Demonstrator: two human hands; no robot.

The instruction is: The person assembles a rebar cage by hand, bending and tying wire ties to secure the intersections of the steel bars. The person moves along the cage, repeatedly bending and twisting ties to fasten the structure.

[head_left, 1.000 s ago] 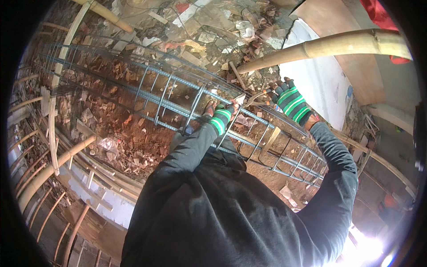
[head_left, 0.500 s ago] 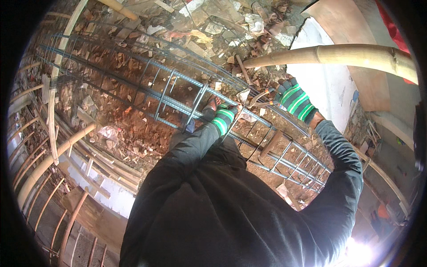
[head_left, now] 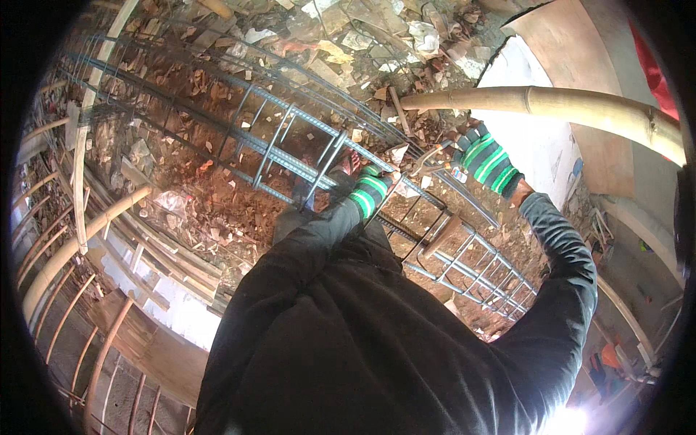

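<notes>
A long steel rebar cage [head_left: 293, 165] with square stirrups runs from far left to near right in front of me. My left hand [head_left: 370, 190], in a green-and-black striped glove, is closed around a stirrup [head_left: 386, 196] at the cage's upper bar. My right hand [head_left: 487, 159], gloved the same way, grips a pair of pincers [head_left: 433, 154] by the handles. The pincers' head points left, beside the cage's far bar and close to my left hand. Whether the jaws hold wire is too small to tell.
A thick bamboo pole [head_left: 551, 101] crosses above my right hand, before a white panel [head_left: 522, 138]. A brown block [head_left: 444, 233] sits across the cage. Rubble [head_left: 355, 36] covers the ground beyond. Bamboo poles [head_left: 87, 235] stand at left. Loose bars [head_left: 471, 196] lie alongside the cage.
The whole view has shifted slightly, with the far poles and panel now lower. Both hands keep their grips; the pincers have turned a little and their handles look slightly wider apart.
</notes>
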